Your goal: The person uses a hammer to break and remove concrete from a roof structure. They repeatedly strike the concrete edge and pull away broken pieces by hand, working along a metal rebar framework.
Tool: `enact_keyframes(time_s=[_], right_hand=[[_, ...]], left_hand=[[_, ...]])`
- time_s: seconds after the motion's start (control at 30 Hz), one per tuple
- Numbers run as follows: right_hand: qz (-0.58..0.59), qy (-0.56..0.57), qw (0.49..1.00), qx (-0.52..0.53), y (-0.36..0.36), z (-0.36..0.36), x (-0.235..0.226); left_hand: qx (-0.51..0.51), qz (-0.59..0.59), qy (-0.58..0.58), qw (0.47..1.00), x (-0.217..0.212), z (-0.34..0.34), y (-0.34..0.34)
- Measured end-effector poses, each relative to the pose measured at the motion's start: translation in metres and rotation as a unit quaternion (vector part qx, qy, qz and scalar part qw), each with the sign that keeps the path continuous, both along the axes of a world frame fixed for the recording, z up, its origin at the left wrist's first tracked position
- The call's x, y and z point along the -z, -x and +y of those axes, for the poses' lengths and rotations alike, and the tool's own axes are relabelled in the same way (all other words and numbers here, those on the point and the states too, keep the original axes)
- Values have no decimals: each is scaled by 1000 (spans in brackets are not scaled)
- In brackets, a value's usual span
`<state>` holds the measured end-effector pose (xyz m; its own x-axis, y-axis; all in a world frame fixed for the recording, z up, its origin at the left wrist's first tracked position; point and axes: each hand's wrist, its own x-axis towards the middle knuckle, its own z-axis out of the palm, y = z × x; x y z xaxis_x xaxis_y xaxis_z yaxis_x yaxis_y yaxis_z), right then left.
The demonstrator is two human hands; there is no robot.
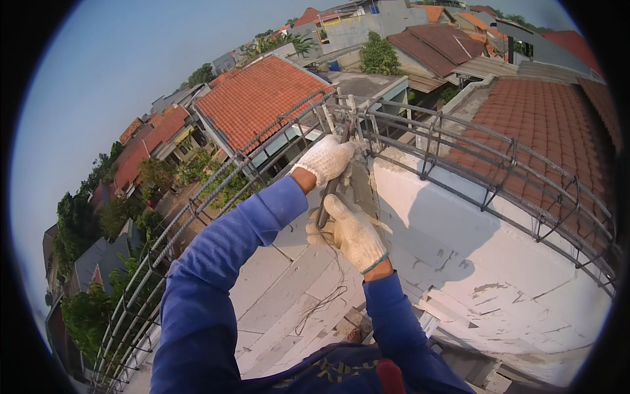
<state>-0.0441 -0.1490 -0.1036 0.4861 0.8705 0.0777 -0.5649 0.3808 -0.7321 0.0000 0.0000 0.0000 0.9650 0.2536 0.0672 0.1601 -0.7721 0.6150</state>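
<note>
My left hand (326, 159), in a white knit glove, reaches to the corner where two steel rebar cages (433, 141) meet on top of the wall. Its fingers are curled against the bars there, and what they pinch is hidden. Just below, my right hand (354, 233), gloved alike, is closed round a long dark metal tool (330, 192). The tool slants up past my left hand toward the corner bars; its working end cannot be made out. A bundle of thin tie wire (321, 305) dangles below my right hand.
A pale block wall (446, 230) drops below the cages, with my shadow on it. Upright bars (352, 105) stick up at the corner. Beyond lie tiled roofs (262, 98), trees (379, 54) and a lane far below on the left. Rubble blocks (354, 322) sit low near my body.
</note>
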Motion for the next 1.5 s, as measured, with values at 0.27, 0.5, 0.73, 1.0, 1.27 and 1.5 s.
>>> enact_keyframes(time_s=[0.27, 0.5, 0.73, 1.0, 1.27, 1.5], right_hand=[[-454, 195, 808, 321, -1, 20, 10], [21, 17, 999, 47, 28, 18, 37], [-177, 190, 963, 78, 45, -48, 99], [-134, 354, 926, 19, 65, -88, 129], [-20, 256, 966, -21, 70, -118, 114], [-18, 272, 961, -52, 72, -183, 102]], left_hand=[[-45, -28, -94, 994, 2, -16, 11], [56, 50, 93, 993, 22, 18, 54], [-69, -24, 635, 769, 152, -6, 104], [-133, -11, 584, 800, 206, -40, 136], [-172, -92, 282, 939, 219, -40, 150], [-156, -162, 269, 937, 193, -30, 162]])
